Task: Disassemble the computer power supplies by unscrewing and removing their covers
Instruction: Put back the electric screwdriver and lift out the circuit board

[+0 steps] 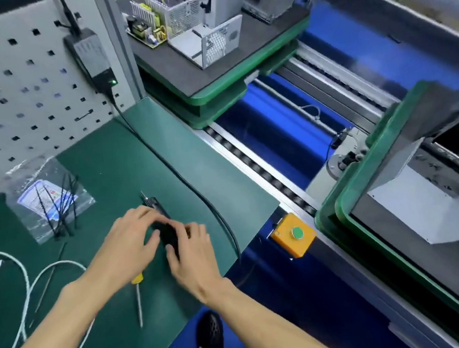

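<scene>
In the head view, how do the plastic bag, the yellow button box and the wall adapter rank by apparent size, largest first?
1. plastic bag
2. and 3. wall adapter and yellow button box: they look alike, and the box is nearer the camera, so I leave them unranked.

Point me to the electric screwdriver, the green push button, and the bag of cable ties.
electric screwdriver [153, 203]: head view, on its metal tip end, beyond the hands.
green push button [297, 232]: head view, on the button's round cap.
bag of cable ties [48, 198]: head view, on the clear plastic over the label.
</scene>
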The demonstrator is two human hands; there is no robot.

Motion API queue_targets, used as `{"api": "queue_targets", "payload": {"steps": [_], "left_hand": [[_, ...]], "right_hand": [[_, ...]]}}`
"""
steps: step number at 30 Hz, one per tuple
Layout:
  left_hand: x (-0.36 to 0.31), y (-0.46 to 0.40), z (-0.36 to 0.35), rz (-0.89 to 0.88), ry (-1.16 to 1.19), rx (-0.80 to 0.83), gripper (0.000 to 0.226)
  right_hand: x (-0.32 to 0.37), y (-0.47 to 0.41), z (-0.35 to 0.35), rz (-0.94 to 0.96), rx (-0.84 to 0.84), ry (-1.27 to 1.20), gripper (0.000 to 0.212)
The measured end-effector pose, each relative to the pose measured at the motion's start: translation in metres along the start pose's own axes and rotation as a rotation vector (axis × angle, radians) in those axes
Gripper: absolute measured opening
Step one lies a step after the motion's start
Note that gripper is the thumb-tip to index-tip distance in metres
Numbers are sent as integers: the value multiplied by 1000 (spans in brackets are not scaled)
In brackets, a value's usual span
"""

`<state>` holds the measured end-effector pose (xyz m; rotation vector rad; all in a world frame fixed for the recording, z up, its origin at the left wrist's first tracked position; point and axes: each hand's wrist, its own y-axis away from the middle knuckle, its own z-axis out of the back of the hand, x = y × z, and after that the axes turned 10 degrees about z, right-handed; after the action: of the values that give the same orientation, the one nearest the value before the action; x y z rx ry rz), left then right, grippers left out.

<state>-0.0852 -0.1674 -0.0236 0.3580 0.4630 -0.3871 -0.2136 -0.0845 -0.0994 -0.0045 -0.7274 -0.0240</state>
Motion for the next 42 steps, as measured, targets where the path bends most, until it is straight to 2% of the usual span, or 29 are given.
{"api": "queue_targets", "payload": {"steps": [4, 7, 10, 12, 17, 20, 21, 22, 23, 25, 27, 29, 32, 34, 37, 42], "left_hand": [[-59, -19, -2, -83, -1, 14, 24], [-124, -33, -16, -202, 51, 29, 22], [-206, -39, -41, -336, 190, 65, 25], [-266, -39, -65, -432, 284, 93, 23], [-396, -25, -130, -504, 418, 131, 18], [-462, -9, -165, -661, 371, 154, 22], [-482, -4, -174, -758, 308, 171, 25], [-501, 0, -184, -878, 206, 194, 31], [-519, 4, -195, -1008, 70, 211, 41], [-549, 10, -217, -1232, -279, 209, 69], [-573, 11, -238, -1364, -657, 189, 90], [-595, 5, -256, -1421, -972, 196, 98], [-628, -7, -265, -1486, -1160, 244, 75], [-643, -11, -263, -1481, -1205, 327, 70], [-652, -9, -259, -1392, -1165, 469, 70], [-649, 7, -257, -1251, -1009, 463, 81]], "right_hand": [[-3, 1, 31, -32, 36, -43, 49], [-21, 15, 83, -84, -15, -93, 47], [-52, 46, 155, -216, -140, -162, 23], [-76, 76, 206, -299, -265, -149, 13], [-136, 177, 317, -453, -589, 7, 21], [-172, 249, 372, -544, -1017, 147, 16], [-186, 273, 387, -623, -1112, 189, 13], [-200, 297, 397, -740, -1150, 196, 21], [-215, 318, 406, -871, -1130, 186, 38], [-238, 354, 415, -1122, -967, 153, 81], [-252, 373, 416, -1297, -742, -10, 103], [-261, 381, 414, -1331, -584, -246, 98], [-273, 386, 414, -1230, -551, -421, 69], [-281, 390, 419, -1177, -565, -475, 55], [-294, 400, 427, -1128, -669, -474, 48], [-308, 416, 439, -1012, -891, -369, 52]]}}
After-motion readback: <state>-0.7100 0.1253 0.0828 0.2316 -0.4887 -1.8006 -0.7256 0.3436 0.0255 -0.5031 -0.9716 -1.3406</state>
